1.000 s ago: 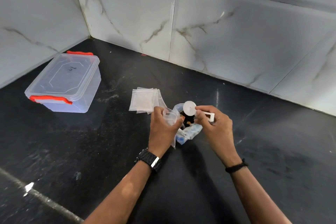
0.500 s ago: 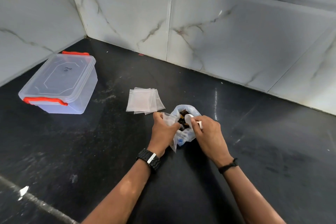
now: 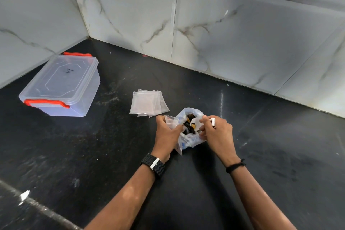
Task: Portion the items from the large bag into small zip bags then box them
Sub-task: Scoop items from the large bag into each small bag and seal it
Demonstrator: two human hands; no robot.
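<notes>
Large bag (image 3: 190, 137) of clear plastic stands open on the black counter (image 3: 93, 155), between the person's two hands, with dark and yellowish small items (image 3: 188, 124) showing at its mouth; what they are is too small to tell.

In the head view, the only writing is a short dark handwritten mark (image 3: 70, 70) on the lid of the clear storage box (image 3: 61, 84), and it cannot be read with certainty. The box has orange latches at both ends, its lid is on, and it sits well apart to the left, near the corner of the marble-tiled walls (image 3: 242, 33).

The left hand (image 3: 167, 132) has its fingers curled around a small zip bag (image 3: 171, 120), holding it just beside the big bag's mouth. The right hand (image 3: 216, 130) pinches a white scoop (image 3: 195, 123) whose round bowl sits among the items in the bag, with the white handle end poking out above the knuckles. A black watch (image 3: 154, 164) is on the left wrist and a black band (image 3: 235, 166) on the right.

A fanned stack of empty zip bags (image 3: 147, 103) lies flat on the counter just behind the hands.

A second ago the scoop was lifted above the bag with its round bowl facing the camera; half a second ago it had dipped to the opening, and now it is down in the contents. The left hand keeps its hold on the small bag.
</notes>
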